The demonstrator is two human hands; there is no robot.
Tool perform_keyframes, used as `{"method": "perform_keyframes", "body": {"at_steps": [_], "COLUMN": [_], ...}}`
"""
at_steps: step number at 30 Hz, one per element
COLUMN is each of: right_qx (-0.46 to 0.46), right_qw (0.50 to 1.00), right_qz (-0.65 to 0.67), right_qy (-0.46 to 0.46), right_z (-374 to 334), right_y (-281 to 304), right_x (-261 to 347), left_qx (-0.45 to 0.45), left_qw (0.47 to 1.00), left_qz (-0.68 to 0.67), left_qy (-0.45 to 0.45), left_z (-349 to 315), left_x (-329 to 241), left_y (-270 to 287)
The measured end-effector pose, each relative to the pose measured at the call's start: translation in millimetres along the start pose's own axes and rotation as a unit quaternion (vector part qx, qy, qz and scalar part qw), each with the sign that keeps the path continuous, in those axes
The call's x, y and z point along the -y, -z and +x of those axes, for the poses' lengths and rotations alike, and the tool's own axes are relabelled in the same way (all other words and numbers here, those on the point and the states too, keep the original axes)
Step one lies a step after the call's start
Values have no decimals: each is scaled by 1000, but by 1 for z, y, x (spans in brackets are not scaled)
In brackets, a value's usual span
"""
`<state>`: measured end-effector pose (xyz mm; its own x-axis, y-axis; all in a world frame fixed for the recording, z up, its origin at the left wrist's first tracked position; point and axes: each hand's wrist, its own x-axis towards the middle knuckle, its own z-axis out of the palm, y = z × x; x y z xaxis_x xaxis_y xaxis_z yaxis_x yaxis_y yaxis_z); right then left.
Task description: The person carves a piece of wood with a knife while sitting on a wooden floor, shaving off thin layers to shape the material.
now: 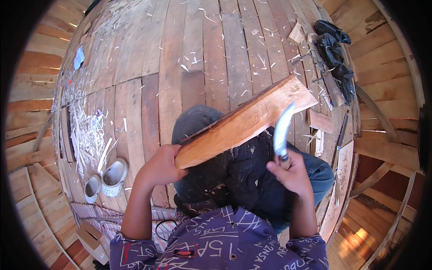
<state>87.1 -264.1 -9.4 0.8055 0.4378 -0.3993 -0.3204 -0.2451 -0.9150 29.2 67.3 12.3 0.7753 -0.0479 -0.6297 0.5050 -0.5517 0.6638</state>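
A long, pale piece of wood (252,114) with dark bark along its far edge slants across my lap, from lower left to upper right. My left hand (163,166) grips its near left end, the thumb along the cut face. In my right hand (291,173) is a knife (282,130) with a curved, bright blade, slightly blurred. The fist wraps its handle, and the blade points up beside the wood's right half. Whether the blade touches the wood I cannot tell. My bent knee (193,119) lies under the wood.
Shavings (90,139) heap on the plank floor (171,54) at left, with more scattered ahead. Grey clogs (114,178) stand near a cardboard box (92,240) and striped cloth (148,220). At right lie black plastic bags (337,63), wood offcuts (320,120) and a long dark tool (343,130).
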Motion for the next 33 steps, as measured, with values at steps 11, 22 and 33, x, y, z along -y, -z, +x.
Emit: {"method": "perform_keyframes", "body": {"at_steps": [11,22,33], "right_qx": [-55,-170,-211], "right_qw": [990,861,844], "right_qz": [-99,-381,-411], "right_qy": [87,292,273], "right_z": [1,47,45], "right_y": [-38,-38,-20], "right_x": [-1,20,29], "left_qx": [-18,85,184], "left_qw": [999,993,961], "left_qz": [21,-29,-205], "left_qy": [-23,-73,-3], "left_z": [0,-6,-17], "left_x": [0,19,1], "left_y": [-8,4,5]}}
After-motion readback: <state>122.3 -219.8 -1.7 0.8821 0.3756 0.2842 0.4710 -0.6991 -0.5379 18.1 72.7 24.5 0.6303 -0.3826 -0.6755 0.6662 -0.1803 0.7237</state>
